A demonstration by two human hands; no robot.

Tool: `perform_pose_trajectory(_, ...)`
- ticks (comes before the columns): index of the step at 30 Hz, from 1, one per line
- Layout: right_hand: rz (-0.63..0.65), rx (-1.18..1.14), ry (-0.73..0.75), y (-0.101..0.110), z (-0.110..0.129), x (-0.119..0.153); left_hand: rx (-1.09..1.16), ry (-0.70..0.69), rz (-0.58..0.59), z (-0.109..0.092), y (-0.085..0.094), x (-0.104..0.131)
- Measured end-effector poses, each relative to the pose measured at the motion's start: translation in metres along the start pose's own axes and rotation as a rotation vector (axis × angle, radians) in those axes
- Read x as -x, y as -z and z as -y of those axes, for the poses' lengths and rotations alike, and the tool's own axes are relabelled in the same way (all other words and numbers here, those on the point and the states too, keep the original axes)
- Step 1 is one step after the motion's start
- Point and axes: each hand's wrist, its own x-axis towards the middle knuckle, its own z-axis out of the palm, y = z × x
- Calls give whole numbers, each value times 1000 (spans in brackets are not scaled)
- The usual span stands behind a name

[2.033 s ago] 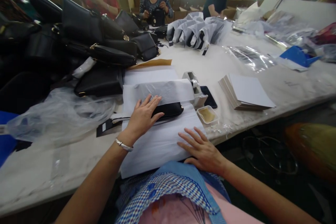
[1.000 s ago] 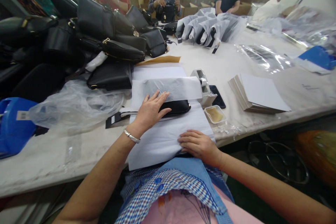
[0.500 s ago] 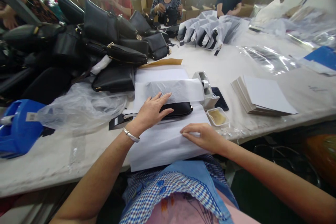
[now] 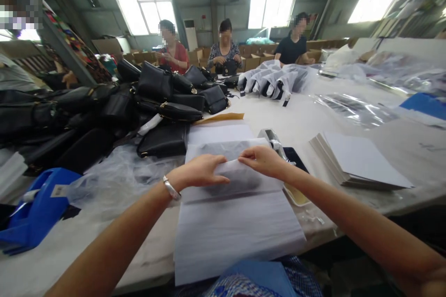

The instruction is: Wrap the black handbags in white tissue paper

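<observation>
White tissue paper (image 4: pixel 230 177) is folded over a dark bag, which shows only as a dark shape through it. On the wrapped bag's left part rests my left hand (image 4: pixel 204 170), thumb and fingers apart, a silver bracelet at the wrist. My right hand (image 4: pixel 259 160) pinches the paper's edge at the top of the bundle. More white sheets (image 4: pixel 237 232) lie under the bundle and reach to the table's front edge.
Black bags (image 4: pixel 156 88) are piled at the left, by a blue tape dispenser (image 4: pixel 42 209) and crumpled plastic (image 4: pixel 104 185). At right are a grey dispenser (image 4: pixel 270 138), a phone (image 4: pixel 296 158) and stacked white cards (image 4: pixel 365 160). Three people sit across the table.
The paper's front part now covers the black bag that showed before. My right hand has moved up from the lower sheet to the paper's edge. The view has tilted upward.
</observation>
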Motion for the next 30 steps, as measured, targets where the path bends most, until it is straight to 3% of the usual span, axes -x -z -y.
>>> perform_pose_trajectory(4, -61, 46, 60, -5, 6, 8, -142, 100, -125, -2, -22, -6)
perform_pose_trajectory(8, -71, 220, 291, -18, 1, 19, -183, 22, -239, -1, -42, -4)
perform_pose_trajectory(10, -54, 281, 332, -23, -7, 17, -215, 12, -259, 2, -47, -3)
perform_pose_trajectory(16, -47, 276, 90, -20, -26, 1, -194, 165, -231, 19, -38, -8)
perform_pose_trajectory(20, -124, 198, 71, -19, -31, -12, -102, 166, -319, 32, -31, -17)
perform_pose_trajectory(25, -226, 117, 52, -26, -41, -22, -52, 169, -417, 41, -34, -25)
perform_pose_trajectory(30, -266, 108, 24, -31, -47, -29, -274, 133, -645, 23, -52, -22)
